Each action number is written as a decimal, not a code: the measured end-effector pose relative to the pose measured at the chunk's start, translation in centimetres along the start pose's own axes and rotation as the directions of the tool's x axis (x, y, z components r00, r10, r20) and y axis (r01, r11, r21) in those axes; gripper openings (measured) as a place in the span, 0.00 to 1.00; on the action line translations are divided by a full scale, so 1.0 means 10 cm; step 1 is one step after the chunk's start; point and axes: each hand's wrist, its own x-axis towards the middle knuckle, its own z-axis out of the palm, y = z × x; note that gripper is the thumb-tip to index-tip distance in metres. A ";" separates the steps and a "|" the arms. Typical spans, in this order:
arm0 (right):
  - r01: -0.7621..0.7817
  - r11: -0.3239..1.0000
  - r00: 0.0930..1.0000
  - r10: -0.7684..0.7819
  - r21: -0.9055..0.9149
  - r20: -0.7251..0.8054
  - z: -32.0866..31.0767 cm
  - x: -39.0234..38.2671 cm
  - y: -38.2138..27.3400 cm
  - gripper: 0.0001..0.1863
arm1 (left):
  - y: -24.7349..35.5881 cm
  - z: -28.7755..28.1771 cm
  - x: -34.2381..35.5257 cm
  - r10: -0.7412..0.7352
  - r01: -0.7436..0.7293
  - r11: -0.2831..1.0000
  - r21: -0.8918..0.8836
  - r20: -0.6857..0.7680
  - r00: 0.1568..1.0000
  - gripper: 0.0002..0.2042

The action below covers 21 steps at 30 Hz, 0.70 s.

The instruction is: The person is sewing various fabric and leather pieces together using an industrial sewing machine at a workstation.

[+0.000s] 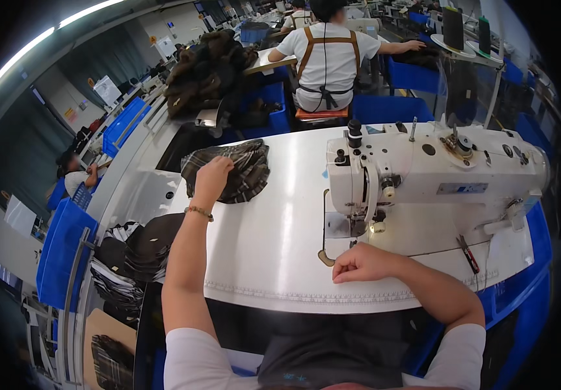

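Observation:
At the far left of the white sewing table point(293, 240), my left hand point(213, 178) is closed, its fingertips pinching a dark plaid fabric piece point(248, 172) that looks gathered or pleated. A beaded bracelet point(199, 212) circles that wrist. My right hand point(363, 262) is curled, thumb against fingers, just in front of the needle area of a white sewing machine point(423, 175). Whether it holds anything is hidden. No cloth shows under the needle. Red-and-black thread snips point(468, 255) lie to the right of that hand.
Stacked dark cut pieces point(153, 244) sit left of the table, beside a blue bin point(66, 253). A ruler strip point(306, 298) runs along the near edge. Behind are a heap of dark brown material point(205, 68) and a seated co-worker point(326, 62). Thread cones point(453, 29) stand at back right.

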 end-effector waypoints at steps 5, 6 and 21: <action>0.012 1.000 1.000 -0.012 0.010 0.016 0.01 0.04 -0.02 0.07 | -0.58 -0.09 -0.18 -0.658 0.153 0.298 -0.942 -0.087 0.748 0.06; 0.013 1.000 1.000 -0.014 0.014 0.024 0.01 0.03 -0.03 0.07 | -0.65 -0.18 -0.23 -0.668 0.090 0.288 -0.953 -0.133 0.732 0.06; -0.029 0.896 0.862 0.246 0.443 -0.442 0.27 0.07 0.09 0.14 | 2.34 -0.63 -1.50 0.330 -0.116 0.379 -0.918 0.017 0.944 0.09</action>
